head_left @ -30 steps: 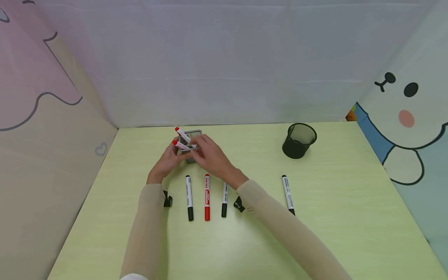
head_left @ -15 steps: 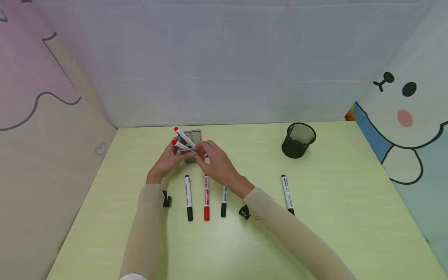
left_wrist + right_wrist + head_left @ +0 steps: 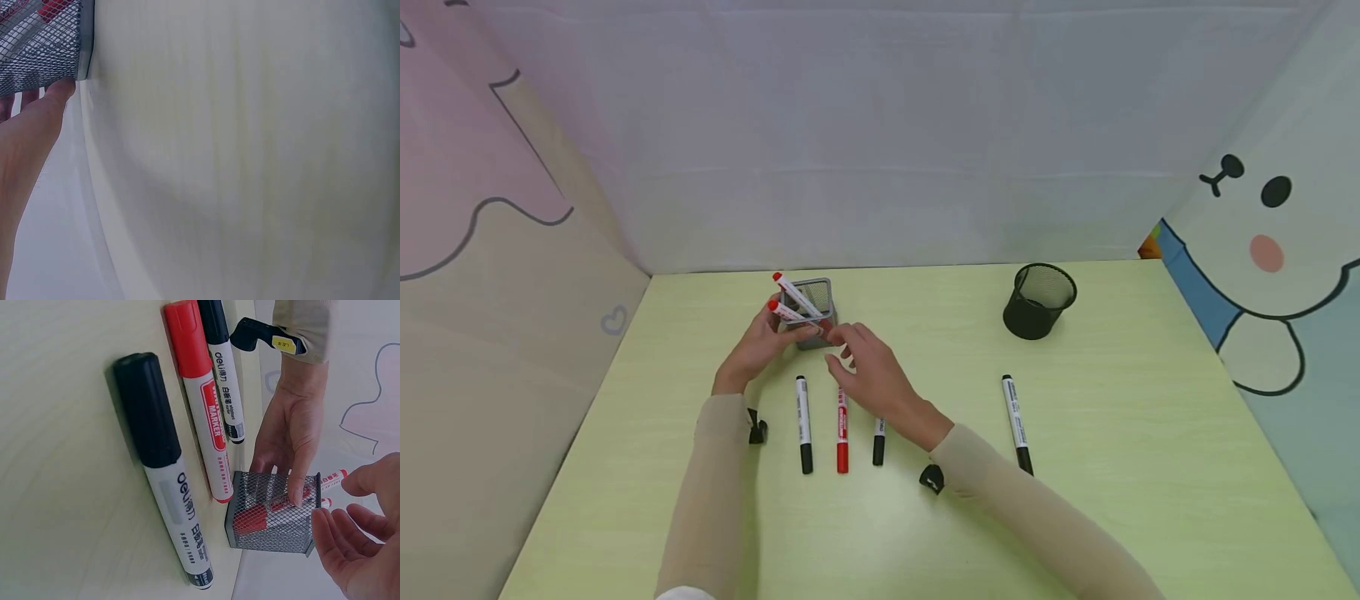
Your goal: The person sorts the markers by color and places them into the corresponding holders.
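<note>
My left hand (image 3: 756, 346) grips a grey square mesh pen holder (image 3: 287, 534) at the back left of the table, its thumb across the near face. Two red-and-white markers (image 3: 797, 293) lean inside the holder, their red ends above the rim in the head view. Just to the right of the holder is my right hand (image 3: 880, 379), fingers loosely bent, holding nothing; the right wrist view has its fingertips by the holder's rim. Below the hands lie a black-capped marker (image 3: 804, 425), a red marker (image 3: 842, 433) and another black-capped marker (image 3: 165, 481), partly hidden in the head view by the right hand.
A black round mesh pen holder (image 3: 1033, 318) stands at the back right. Nearer the front lies one more black-capped marker (image 3: 1015, 417), beside the right sleeve. The pale table (image 3: 1150, 467) meets a curtain (image 3: 880, 167) at its back edge.
My right hand has come away from the markers in the grey holder, moving right and toward me, and its fingers have loosened. The left hand has stayed on the holder.
</note>
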Motion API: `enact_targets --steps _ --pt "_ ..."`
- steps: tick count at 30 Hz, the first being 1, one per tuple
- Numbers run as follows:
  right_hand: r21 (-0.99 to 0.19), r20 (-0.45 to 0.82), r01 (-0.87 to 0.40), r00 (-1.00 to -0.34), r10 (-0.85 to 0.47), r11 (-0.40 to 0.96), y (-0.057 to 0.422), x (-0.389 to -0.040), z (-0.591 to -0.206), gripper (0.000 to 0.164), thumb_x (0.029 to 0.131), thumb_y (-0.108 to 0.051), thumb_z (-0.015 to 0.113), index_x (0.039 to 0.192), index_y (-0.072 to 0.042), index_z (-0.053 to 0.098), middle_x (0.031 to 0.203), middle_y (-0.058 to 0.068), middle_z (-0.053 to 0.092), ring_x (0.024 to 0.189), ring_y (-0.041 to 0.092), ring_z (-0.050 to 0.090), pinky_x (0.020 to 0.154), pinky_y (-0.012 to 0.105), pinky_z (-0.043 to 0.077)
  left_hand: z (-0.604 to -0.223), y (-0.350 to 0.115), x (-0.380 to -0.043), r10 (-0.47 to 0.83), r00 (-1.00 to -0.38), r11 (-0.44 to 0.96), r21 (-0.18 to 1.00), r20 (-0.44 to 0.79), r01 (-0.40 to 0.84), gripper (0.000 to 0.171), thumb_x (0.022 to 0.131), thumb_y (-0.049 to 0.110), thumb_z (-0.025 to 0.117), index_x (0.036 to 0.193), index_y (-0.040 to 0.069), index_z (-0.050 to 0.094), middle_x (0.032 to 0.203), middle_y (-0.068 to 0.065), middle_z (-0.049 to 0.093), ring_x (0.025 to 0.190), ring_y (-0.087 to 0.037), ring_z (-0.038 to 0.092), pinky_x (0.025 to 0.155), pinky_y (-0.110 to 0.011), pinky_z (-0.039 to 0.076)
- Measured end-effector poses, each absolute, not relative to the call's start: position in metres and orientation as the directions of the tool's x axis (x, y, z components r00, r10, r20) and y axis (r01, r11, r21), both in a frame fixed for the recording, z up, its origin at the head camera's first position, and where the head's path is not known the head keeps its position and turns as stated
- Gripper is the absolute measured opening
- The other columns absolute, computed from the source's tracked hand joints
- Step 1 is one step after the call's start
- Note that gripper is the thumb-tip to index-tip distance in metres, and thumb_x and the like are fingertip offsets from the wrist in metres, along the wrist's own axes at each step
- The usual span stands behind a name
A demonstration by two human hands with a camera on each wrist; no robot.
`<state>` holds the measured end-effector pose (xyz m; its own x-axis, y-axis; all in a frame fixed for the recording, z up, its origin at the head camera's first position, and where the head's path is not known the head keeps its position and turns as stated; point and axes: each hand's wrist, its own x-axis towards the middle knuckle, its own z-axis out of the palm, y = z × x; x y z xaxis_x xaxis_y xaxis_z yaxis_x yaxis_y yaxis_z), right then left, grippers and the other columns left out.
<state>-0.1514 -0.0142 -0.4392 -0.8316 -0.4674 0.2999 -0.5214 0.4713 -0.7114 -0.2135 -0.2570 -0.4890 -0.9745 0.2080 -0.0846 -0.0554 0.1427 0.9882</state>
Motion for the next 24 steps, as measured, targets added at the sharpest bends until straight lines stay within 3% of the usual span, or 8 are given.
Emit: enact_targets --steps 14,24 --pt "-0.756 0.146 -0.363 -0.905 -0.4 0.545 -0.01 -0.133 -0.445 0.035 0.099 -0.016 0.068 0.131 -0.005 0.059 0.116 0.013 0.065 0.095 0.026 0.066 0.078 0.03 0.056 -0.491 -0.258 -0.215 0.188 -0.976 0.168 0.982 -0.113 -0.081 0.082 0.091 0.021 0.081 0.157 0.019 0.032 0.151 -0.005 0.047 0.151 -0.018 0.024 0.122 -0.051 0.023" --pt "-0.754 0.102 -0.325 -0.916 -0.387 0.571 -0.01 -0.125 -0.452 0.04 0.097 -0.015 0.071 0.132 0.001 0.058 0.117 0.018 0.065 0.092 0.026 0.067 0.075 0.032 0.056 -0.489 -0.256 -0.214 0.169 -0.976 0.21 0.973 -0.136 -0.099 0.085 0.088 0.029 0.084 0.157 0.018 0.035 0.153 -0.002 0.045 0.154 -0.018 0.019 0.123 -0.048 0.021"
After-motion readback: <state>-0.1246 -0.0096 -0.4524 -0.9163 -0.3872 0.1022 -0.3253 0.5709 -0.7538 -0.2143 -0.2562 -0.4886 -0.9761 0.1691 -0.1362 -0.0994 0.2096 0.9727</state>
